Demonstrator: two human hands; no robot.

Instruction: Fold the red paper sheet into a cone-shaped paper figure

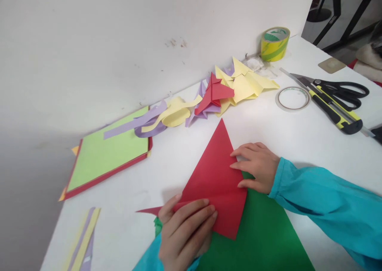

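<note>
A sheet of red paper (pixel 216 165), creased and partly folded, lies over a larger green sheet (pixel 262 231) at the table's front. My left hand (pixel 188 229) has its fingers over the lower left of the red paper and grips it, with a narrow pointed flap sticking out to the left. At the red paper's right edge rests my right hand (pixel 256 165), fingers spread and their tips touching it. The palm side of my left hand is hidden.
Folded red (pixel 213 94) and yellow (pixel 247 82) paper shapes line the wall. Left lies a green pad (pixel 113 151) with paper strips (pixel 134 121). Tape rolls (pixel 274 44), scissors (pixel 343 90) and a cutter (pixel 334 108) are at right. More strips (pixel 85 239) lie front left.
</note>
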